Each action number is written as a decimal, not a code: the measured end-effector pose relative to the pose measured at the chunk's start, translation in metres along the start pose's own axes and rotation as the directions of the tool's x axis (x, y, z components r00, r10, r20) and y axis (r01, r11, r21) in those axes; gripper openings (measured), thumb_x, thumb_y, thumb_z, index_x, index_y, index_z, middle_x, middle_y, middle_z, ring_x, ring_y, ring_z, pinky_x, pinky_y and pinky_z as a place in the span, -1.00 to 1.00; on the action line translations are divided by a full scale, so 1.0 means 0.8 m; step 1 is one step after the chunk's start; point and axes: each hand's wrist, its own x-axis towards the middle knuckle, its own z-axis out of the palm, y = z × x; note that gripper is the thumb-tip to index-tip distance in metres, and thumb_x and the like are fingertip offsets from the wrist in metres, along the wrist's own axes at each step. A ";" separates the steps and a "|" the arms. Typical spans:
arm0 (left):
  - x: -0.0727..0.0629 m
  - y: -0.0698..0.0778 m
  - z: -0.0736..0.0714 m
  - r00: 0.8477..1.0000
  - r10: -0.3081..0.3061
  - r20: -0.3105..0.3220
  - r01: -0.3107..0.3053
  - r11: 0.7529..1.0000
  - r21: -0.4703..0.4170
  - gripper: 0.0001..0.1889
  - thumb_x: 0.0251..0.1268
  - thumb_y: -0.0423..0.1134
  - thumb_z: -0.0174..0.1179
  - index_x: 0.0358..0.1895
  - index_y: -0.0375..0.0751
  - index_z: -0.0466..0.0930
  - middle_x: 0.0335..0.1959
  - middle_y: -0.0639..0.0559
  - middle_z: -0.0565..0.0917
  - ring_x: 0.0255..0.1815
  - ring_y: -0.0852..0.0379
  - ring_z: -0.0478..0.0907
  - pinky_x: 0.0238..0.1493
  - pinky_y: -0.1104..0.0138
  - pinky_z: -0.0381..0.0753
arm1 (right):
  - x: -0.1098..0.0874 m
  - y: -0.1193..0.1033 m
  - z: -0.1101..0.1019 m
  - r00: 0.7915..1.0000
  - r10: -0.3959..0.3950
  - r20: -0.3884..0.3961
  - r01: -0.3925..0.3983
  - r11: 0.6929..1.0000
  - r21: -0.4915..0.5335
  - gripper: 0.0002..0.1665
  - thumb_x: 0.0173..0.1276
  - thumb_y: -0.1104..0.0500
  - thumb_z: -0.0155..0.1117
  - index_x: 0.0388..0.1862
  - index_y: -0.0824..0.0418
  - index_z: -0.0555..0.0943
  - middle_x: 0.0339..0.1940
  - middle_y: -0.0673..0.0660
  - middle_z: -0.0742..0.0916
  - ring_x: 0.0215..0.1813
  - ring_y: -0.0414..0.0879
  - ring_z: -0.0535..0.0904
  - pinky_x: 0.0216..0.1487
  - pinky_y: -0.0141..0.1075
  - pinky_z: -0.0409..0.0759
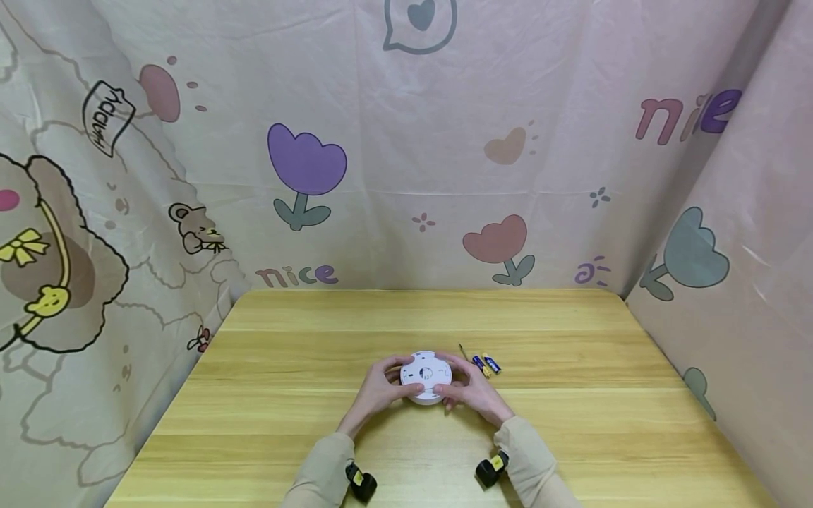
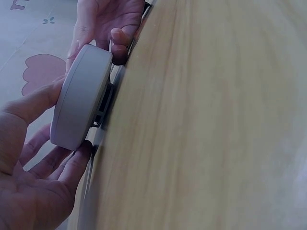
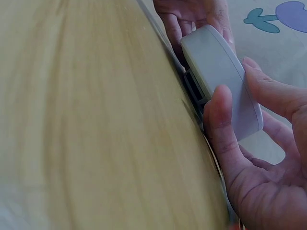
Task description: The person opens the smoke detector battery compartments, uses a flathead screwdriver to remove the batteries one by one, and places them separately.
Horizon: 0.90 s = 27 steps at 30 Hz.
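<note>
A round white smoke detector (image 1: 427,396) is held between both hands over the middle of the table, its flat face with small slots and markings turned up. My left hand (image 1: 379,386) grips its left side, thumb on the upper face and fingers below the rim. From the right, my right hand (image 1: 475,389) grips the opposite side, its thumb also on top. In the left wrist view the detector (image 2: 81,98) stands edge-on, with a black slotted part (image 2: 104,105) on its underside. The right wrist view shows the same black part (image 3: 194,88) close to the tabletop.
Just beyond the right hand lie a blue battery (image 1: 492,363), another blue item (image 1: 479,364) and a thin dark rod (image 1: 463,351). The wooden table (image 1: 286,353) ends at a printed curtain (image 1: 381,240) behind and at the sides. Black wrist cameras (image 1: 362,485) hang by both sleeves.
</note>
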 end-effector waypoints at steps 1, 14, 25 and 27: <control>0.000 0.000 0.000 1.000 0.000 -0.001 0.000 1.000 0.000 -0.39 0.08 -0.34 0.49 0.25 -0.35 0.53 0.29 -0.35 0.56 0.29 -0.30 0.55 0.35 -0.04 0.58 | 0.000 0.000 0.000 1.000 0.001 0.000 -0.001 1.000 0.000 -0.08 0.30 0.21 0.42 0.57 0.18 0.22 0.39 0.49 0.45 -0.39 -0.11 0.65 -0.33 -0.32 0.76; 0.000 0.000 0.000 1.000 -0.012 -0.011 0.013 1.000 0.015 -0.38 0.09 -0.35 0.48 0.28 -0.34 0.52 0.30 -0.35 0.56 0.29 -0.30 0.55 0.34 -0.05 0.58 | 0.001 0.001 -0.001 1.000 0.010 -0.010 -0.010 0.999 0.031 -0.10 0.30 0.23 0.43 0.56 0.19 0.24 0.38 0.50 0.45 -0.37 -0.08 0.67 -0.31 -0.30 0.77; 0.003 -0.005 0.000 1.000 -0.017 -0.010 0.017 0.998 0.056 -0.36 0.10 -0.37 0.47 0.30 -0.40 0.49 0.30 -0.41 0.54 0.27 -0.36 0.55 0.32 -0.10 0.58 | 0.001 0.004 -0.002 1.000 0.009 -0.018 -0.008 0.999 0.036 -0.13 0.29 0.25 0.43 0.54 0.19 0.27 0.34 0.49 0.46 -0.36 -0.07 0.67 -0.29 -0.23 0.80; 0.003 -0.004 -0.001 1.000 -0.010 -0.004 0.010 0.999 0.049 -0.36 0.10 -0.35 0.47 0.30 -0.37 0.50 0.31 -0.39 0.55 0.27 -0.34 0.56 0.32 -0.09 0.59 | 0.001 0.005 -0.002 1.000 0.003 -0.019 -0.003 0.999 0.034 -0.14 0.29 0.26 0.42 0.53 0.20 0.28 0.32 0.49 0.47 -0.35 -0.07 0.67 -0.29 -0.23 0.80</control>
